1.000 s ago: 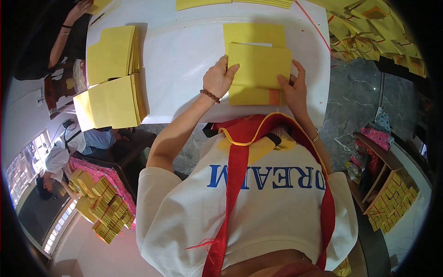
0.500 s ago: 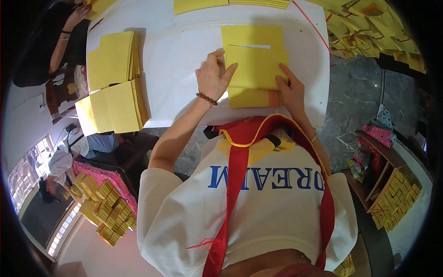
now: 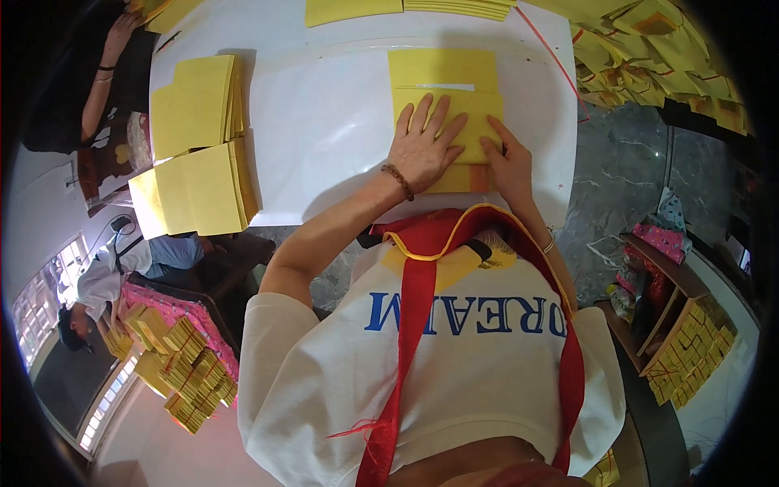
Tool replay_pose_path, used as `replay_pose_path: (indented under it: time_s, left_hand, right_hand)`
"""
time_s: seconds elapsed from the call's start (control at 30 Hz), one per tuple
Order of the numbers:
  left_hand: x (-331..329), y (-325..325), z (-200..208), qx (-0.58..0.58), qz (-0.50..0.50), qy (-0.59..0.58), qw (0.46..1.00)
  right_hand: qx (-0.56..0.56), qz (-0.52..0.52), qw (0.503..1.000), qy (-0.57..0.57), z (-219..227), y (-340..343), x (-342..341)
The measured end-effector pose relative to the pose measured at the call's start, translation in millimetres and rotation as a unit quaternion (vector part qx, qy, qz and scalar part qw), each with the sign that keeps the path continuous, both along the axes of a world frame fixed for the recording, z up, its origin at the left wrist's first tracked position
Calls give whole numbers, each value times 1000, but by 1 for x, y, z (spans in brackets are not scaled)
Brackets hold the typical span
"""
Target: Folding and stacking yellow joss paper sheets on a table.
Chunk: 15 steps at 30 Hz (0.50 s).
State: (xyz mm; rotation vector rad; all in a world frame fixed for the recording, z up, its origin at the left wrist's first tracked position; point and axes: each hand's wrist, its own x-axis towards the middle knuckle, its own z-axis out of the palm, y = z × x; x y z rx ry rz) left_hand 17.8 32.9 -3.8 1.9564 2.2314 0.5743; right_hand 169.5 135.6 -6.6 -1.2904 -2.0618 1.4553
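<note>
In front of me on the white table lies folded yellow paper (image 3: pixel 442 66), in overlapping layers. A thin white strip shows between the far layer and the one nearer me, and an orange patch (image 3: pixel 479 178) marks its near right part. My left hand (image 3: pixel 423 146) presses flat on the upper layer, fingers spread, with a beaded bracelet at the wrist. At the paper's right edge rests my right hand (image 3: pixel 510 158), its index finger and thumb apart on the paper. Its other fingers are partly hidden.
Stacks of yellow paper (image 3: pixel 195 105) stand on the table's (image 3: pixel 316 130) left side, with more at its far edge. A red string (image 3: pixel 552 49) lies at the far right, beside a heap of yellow packets (image 3: pixel 649 49). Another person's arm (image 3: pixel 99 89) shows at far left; someone sits behind bundled yellow stacks (image 3: pixel 195 373).
My left hand has moved from the paper's left edge to lie flat across its middle. The right hand stays at the right edge, slightly lower.
</note>
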Motion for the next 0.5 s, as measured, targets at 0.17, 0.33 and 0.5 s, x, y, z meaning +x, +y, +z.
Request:
replay_pose_path:
  time_s: [0.17,0.33,0.5]
  left_hand:
    - [0,-2,0,-24,7,-3,1000]
    - [-1,-3,1,-32,-3,4,999]
    - [-10,-5,-3,-6,-6,-40,999]
  right_hand:
    - [244,44,967,-59,13,-17,4]
    - [465,306,818,-143,-3,-36,23]
    - [421,308,840,-149,-21,-39,27]
